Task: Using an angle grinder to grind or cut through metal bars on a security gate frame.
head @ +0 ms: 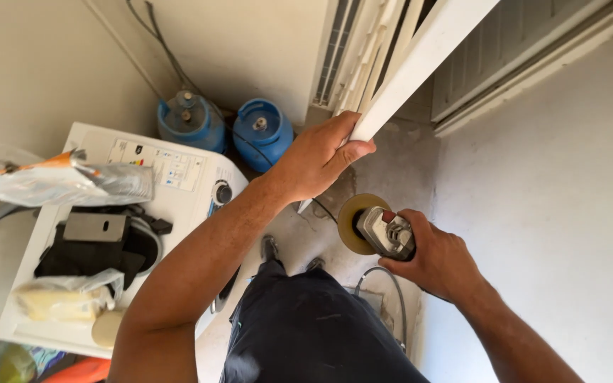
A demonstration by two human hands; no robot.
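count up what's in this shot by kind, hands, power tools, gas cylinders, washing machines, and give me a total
Hands: 2, left hand on the white slat, right hand
Angle grinder: 1
Blue gas cylinders: 2
Washing machine: 1
Total: 6

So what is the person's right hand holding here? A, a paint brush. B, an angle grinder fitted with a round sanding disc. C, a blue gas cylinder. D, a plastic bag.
B: the right hand has its grip closed around the grey body of an angle grinder, with a round tan disc at its head, while the left hand grasps the edge of a white slatted panel.
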